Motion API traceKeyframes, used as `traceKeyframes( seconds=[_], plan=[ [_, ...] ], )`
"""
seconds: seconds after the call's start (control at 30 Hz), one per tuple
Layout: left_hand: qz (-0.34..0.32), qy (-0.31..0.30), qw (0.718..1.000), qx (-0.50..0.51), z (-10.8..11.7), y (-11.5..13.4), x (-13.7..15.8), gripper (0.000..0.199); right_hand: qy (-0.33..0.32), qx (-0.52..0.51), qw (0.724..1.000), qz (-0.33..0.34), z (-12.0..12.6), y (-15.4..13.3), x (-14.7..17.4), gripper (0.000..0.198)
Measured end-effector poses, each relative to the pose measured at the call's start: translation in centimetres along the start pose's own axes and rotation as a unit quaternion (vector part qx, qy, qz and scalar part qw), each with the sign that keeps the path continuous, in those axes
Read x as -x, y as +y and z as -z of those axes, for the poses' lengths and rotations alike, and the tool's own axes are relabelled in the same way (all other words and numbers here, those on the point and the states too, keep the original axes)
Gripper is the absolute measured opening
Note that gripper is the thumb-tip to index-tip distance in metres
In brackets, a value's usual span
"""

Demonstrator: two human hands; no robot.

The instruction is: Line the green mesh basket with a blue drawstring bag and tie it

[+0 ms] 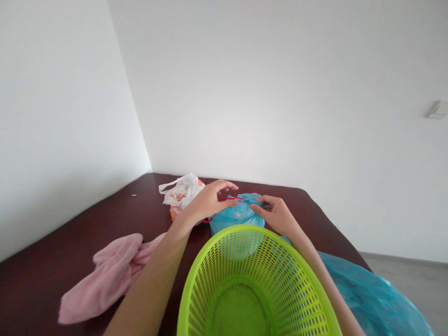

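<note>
Blue crinkled bag (thin red string nearby) is pinched by right hand, left hand unclenched.

Smooth, faintly glossy plastic in the green slotted basket. Thin, crinkled, shiny plastic film in the small blue bag, larger blue bag and white carrier bag. Soft, matt pile on the pink cloth. Smooth, low sheen on the brown table.

Left hand gapes loosely while the right hand pinches.
</note>
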State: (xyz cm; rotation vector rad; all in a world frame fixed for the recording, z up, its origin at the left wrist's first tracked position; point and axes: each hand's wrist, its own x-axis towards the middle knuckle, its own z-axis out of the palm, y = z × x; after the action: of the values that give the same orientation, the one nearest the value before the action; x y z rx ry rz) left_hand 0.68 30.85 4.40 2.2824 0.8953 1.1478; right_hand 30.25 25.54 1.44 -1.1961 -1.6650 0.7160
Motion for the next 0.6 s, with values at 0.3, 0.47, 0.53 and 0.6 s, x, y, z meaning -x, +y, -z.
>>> traceKeyframes(
  seconds=[0.3,0.47,0.53,0.6],
  plan=[
    [0.003,-0.083,0.996,0.027,-0.3,0.1,0.1,0.015,0.109,-0.047,0.992,0.046,1.6,-0.8,0.7,0.048],
    [-0.023,-0.02,0.999,-0.013,0.3,1.6,0.2,0.011,0.131,-0.008,0.988,0.08,2.1,-1.7,1.1,0.044],
    [-0.047,-0.02,0.998,-0.022,-0.4,2.4,0.1,0.014,0.098,0.014,0.991,0.093,2.0,-2.4,1.4,0.04],
    [-0.067,-0.024,0.997,-0.024,-1.2,3.3,0.0,0.016,0.049,0.009,0.994,0.097,1.8,-3.1,1.7,0.032]
  ],
)
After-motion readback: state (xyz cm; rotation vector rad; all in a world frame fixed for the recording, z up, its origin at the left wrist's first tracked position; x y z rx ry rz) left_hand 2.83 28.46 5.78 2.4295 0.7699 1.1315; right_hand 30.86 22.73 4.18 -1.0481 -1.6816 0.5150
